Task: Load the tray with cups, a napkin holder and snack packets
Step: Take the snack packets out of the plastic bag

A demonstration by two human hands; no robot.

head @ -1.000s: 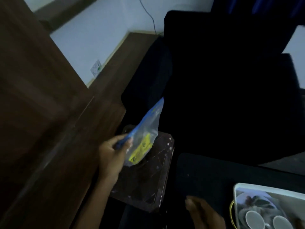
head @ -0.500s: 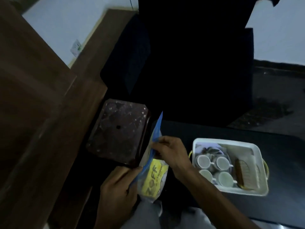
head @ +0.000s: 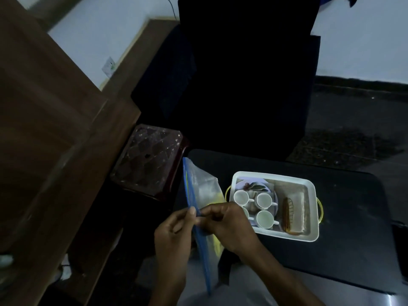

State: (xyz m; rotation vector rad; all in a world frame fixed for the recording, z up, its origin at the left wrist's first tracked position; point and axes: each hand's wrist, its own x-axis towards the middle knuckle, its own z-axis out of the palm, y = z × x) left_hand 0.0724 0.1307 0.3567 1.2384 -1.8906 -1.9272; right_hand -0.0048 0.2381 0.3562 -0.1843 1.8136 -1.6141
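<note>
A clear zip bag [head: 204, 191] with a blue seal strip holds a yellow snack packet [head: 217, 242]. My left hand [head: 174, 237] and my right hand [head: 223, 226] both pinch the blue strip at the bag's mouth, just left of the tray. The white tray [head: 309, 188] sits on a black table and holds several white cups [head: 263, 199] on a patterned plate, plus a wicker napkin holder [head: 289, 214] with napkins on the right side.
A dark red plastic stool [head: 148, 160] stands left of the black table [head: 344, 246]. A brown wooden desk [head: 44, 140] fills the left side. A dark chair [head: 242, 85] stands behind the table, against a white wall.
The bag came from over the stool toward the tray. My right hand joined the left on its blue strip. The view swung right and down, bringing the tray fully into sight.
</note>
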